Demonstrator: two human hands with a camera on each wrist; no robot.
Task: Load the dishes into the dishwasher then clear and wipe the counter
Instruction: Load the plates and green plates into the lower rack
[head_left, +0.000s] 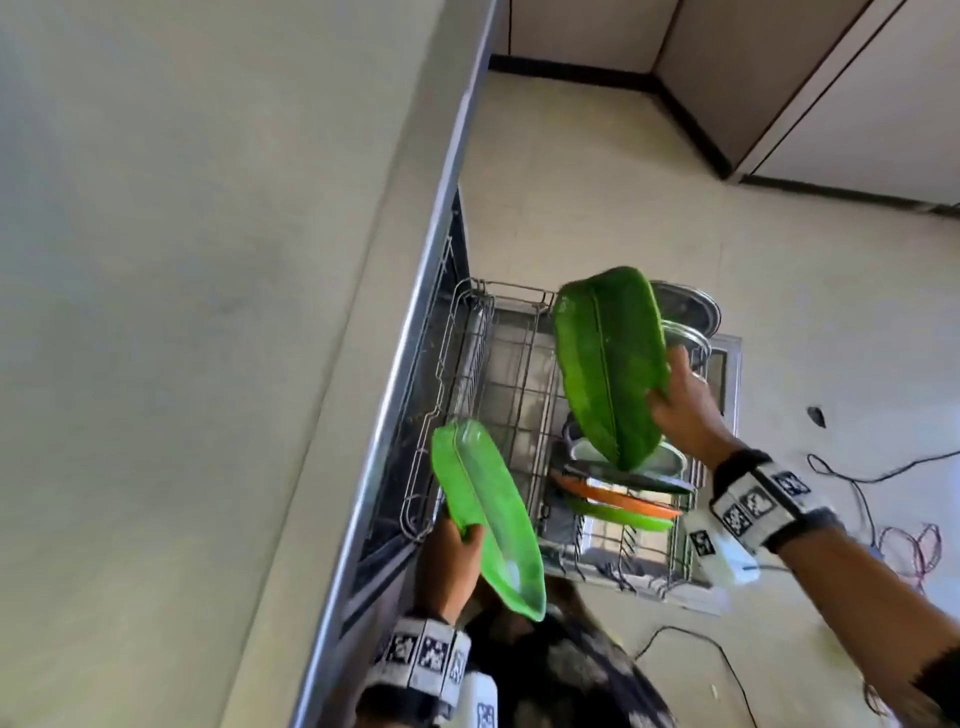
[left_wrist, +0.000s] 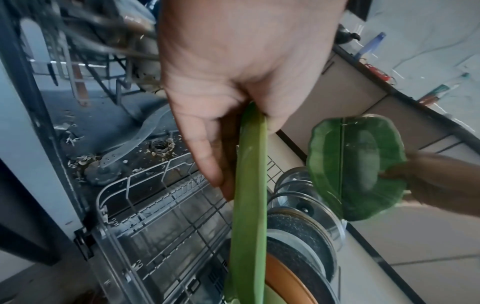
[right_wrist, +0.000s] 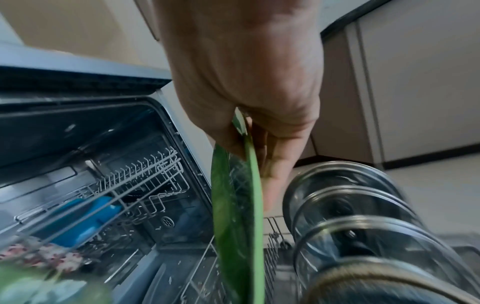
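Both hands hold leaf-shaped plates above the pulled-out lower rack (head_left: 498, 389) of the open dishwasher. My left hand (head_left: 462, 540) grips the near end of a light green plate (head_left: 483, 514), which stands on edge over the rack's near left side. In the left wrist view the left hand (left_wrist: 221, 144) pinches the light green plate (left_wrist: 249, 205) between thumb and fingers. My right hand (head_left: 670, 384) grips the rim of a dark green plate (head_left: 608, 364), tilted over the rack's right side. From the right wrist, that plate (right_wrist: 233, 216) shows edge-on.
An orange plate (head_left: 613, 499), a green plate (head_left: 618, 514) and glass lids (head_left: 685, 312) stand in the rack's right side. The upper rack (right_wrist: 142, 181) holds a blue item (right_wrist: 91, 218). The counter (head_left: 156, 312) runs along the left. Cables (head_left: 857, 478) lie on the floor.
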